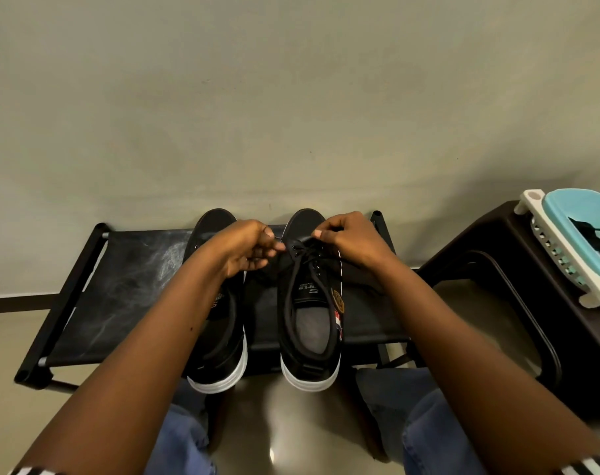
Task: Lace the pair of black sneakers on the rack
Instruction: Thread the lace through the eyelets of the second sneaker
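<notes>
Both hands (291, 246) pinch lace (300, 243) (tongue print unreadable).

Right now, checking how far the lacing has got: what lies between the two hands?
In the head view, a short stretch of black lace runs between the left hand and right hand, over the right sneaker.

Right sneaker (310, 303) tongue: white print, upside down to the camera, big "S" readable, the smaller letters above it too blurred to make out. Round gold badge plus red, white and blue stripes on its side, no legible text. Left sneaker (219, 303) tongue: fragment of similar white print, mostly hidden by the forearm, unreadable.
</notes>
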